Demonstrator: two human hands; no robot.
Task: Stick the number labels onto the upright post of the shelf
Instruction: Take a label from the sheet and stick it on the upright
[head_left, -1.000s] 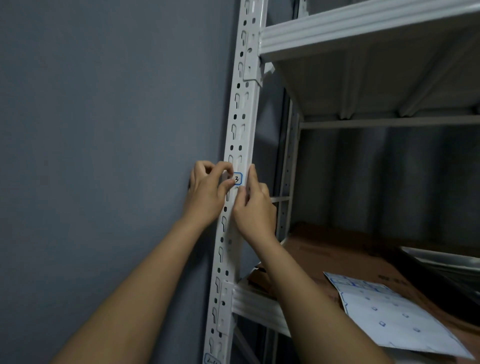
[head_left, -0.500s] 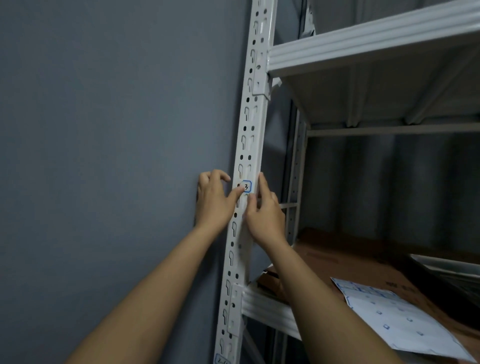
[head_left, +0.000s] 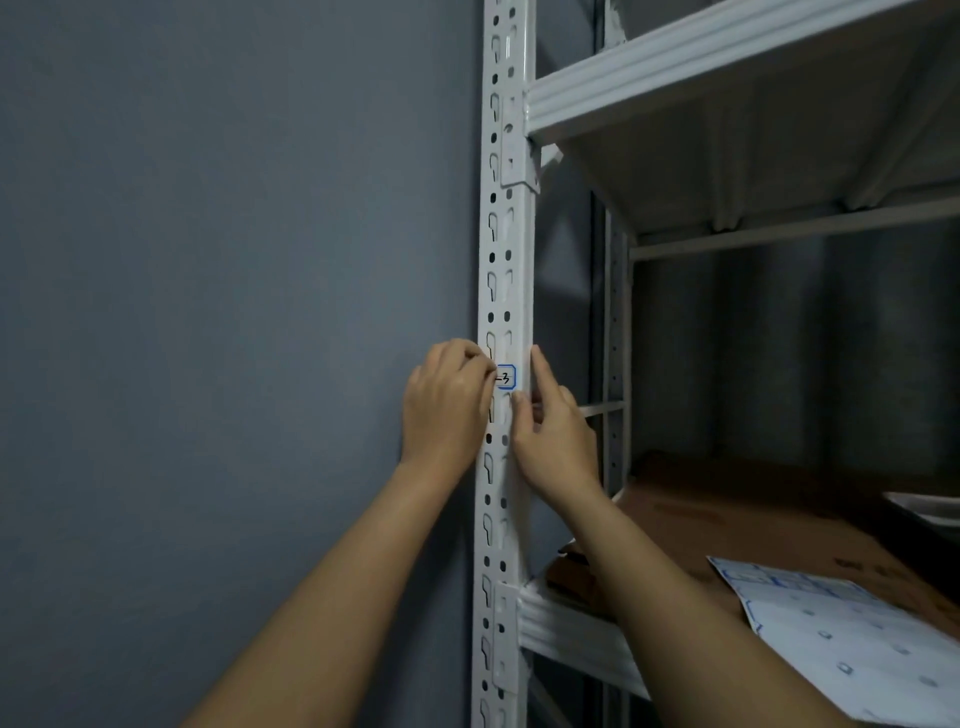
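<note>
Label marked 3 (head_left: 506, 377) sits on the front face of the white upright post (head_left: 506, 260), between 2 shelves. Left hand (head_left: 447, 405) pinches its left edge with curled fingers; right hand (head_left: 553, 426) presses beside it, forefinger straight along the post. Risk: uneven pressing over the slots leaves a crease or lifting corner.

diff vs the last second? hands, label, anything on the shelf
Little changed. The left hand shifted so its fingertips now cover the left edge of the number label, which they did not reach a second ago. The right hand stays against the upright post, index finger straight up beside the label. The label is at the same spot on the post. The sticker sheet still lies on the shelf.
</note>
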